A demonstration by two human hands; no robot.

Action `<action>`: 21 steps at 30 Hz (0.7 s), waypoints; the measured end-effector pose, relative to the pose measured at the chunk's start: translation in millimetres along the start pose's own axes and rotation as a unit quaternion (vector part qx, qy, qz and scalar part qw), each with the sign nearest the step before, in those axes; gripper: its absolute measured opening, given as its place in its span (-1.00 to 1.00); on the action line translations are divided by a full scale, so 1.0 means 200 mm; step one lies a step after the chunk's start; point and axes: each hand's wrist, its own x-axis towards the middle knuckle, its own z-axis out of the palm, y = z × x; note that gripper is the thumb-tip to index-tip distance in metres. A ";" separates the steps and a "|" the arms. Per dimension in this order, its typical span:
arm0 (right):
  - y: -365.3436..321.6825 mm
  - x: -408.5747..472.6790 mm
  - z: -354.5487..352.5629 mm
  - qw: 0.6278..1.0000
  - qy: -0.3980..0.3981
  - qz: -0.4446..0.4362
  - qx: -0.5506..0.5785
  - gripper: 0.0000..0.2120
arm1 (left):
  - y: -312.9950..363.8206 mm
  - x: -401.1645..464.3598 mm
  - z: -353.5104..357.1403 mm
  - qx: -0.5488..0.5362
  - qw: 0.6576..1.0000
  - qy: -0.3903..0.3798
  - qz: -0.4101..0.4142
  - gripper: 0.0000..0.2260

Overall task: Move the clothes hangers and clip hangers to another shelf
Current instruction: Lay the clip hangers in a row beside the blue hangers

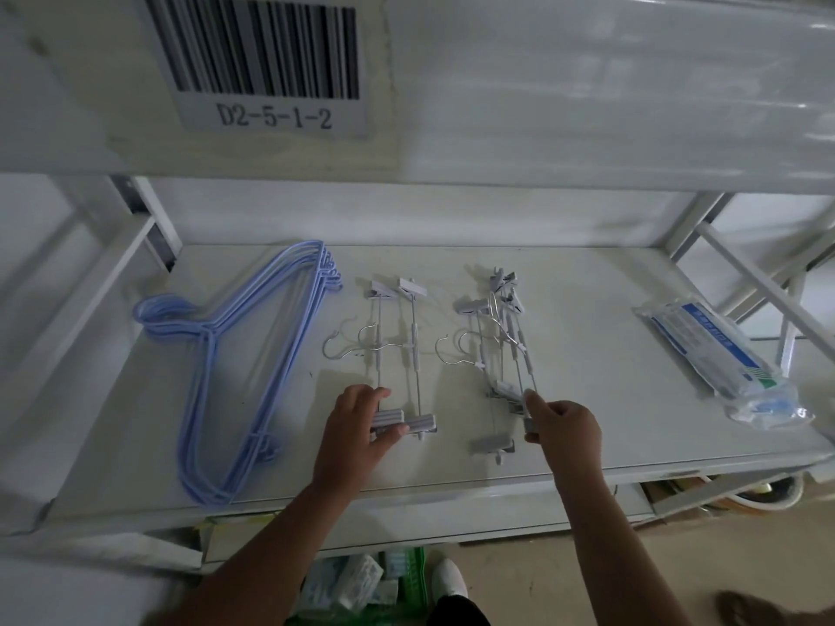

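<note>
On the shelf, I find blue hangers untouched at left. Left hand grips one clip hanger; right hand pinches another. Nothing appears moved yet, I judge.

- My left hand pinches the near grey clip of the left pair of clip hangers on the white shelf.
- My right hand grips a clip at the near end of the tangled right bunch.
- Blue hangers lie stacked at the left.
- A plastic packet lies at the right.
- A barcode label reads D2-5-1-2 above.
</note>
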 end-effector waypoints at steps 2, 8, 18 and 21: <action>-0.02 0.00 0.03 0.999 -0.008 0.016 0.033 -0.56 | 0.00 0.00 0.00 0.004 1.000 0.001 0.002 -0.55; 0.00 -0.02 0.03 0.998 -0.025 0.041 0.048 -0.67 | 0.01 0.00 0.00 0.002 1.000 0.002 0.003 -0.59; 0.10 0.03 -0.02 0.996 0.035 -0.003 -0.077 -0.46 | 0.01 0.01 0.00 -0.007 1.000 0.000 -0.004 -0.60; 0.06 0.00 -0.02 0.998 0.051 0.009 -0.044 -0.50 | 0.01 0.01 0.00 -0.009 1.000 -0.003 -0.006 -0.60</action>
